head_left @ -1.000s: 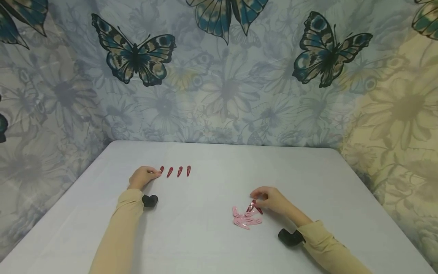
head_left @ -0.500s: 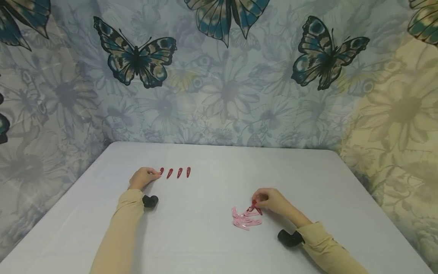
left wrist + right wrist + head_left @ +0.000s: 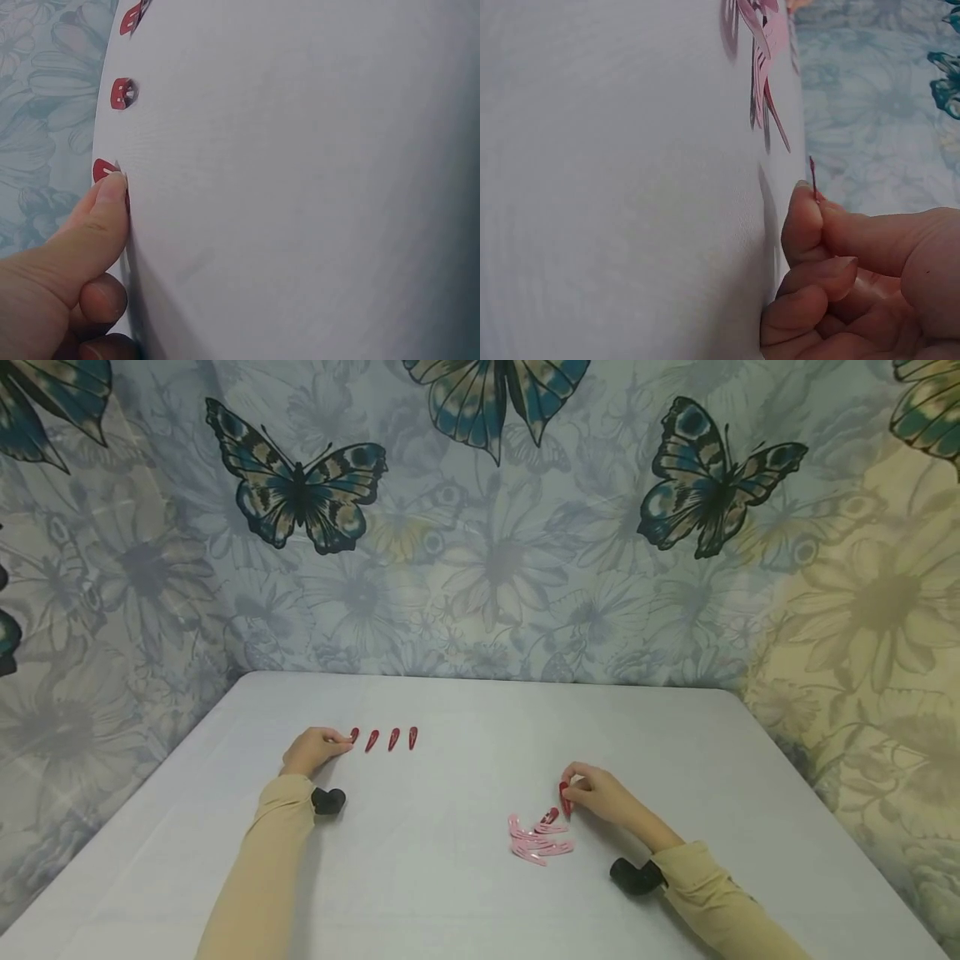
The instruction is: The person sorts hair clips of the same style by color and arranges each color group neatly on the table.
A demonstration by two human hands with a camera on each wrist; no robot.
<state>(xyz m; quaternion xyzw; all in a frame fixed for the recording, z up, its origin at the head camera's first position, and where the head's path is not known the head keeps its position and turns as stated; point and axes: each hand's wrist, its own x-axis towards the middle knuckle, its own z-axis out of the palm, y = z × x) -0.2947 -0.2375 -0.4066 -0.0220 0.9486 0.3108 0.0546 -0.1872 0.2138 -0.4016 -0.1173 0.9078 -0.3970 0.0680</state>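
Note:
My left hand (image 3: 309, 752) is at the left end of a row of red snap hair clips on the white table. Its thumb and fingers pinch the leftmost red hair clip (image 3: 103, 168); three more, one of them a red clip (image 3: 394, 739), lie spaced out to its right. My right hand (image 3: 602, 795) holds another red hair clip (image 3: 566, 800) between thumb and forefinger, seen edge-on in the right wrist view. Just left of and below it lies a heap of pink hair clips (image 3: 534, 845), with one red clip (image 3: 551, 816) at its upper edge.
The white table (image 3: 465, 910) reaches back to a wall cloth (image 3: 495, 602) printed with flowers and butterflies. Each wrist carries a black camera mount, the left mount (image 3: 329, 801) and the right mount (image 3: 634, 877).
My right hand has picked a red hair clip off the heap's edge and moved slightly up and right with it. The left hand has stayed at its clip.

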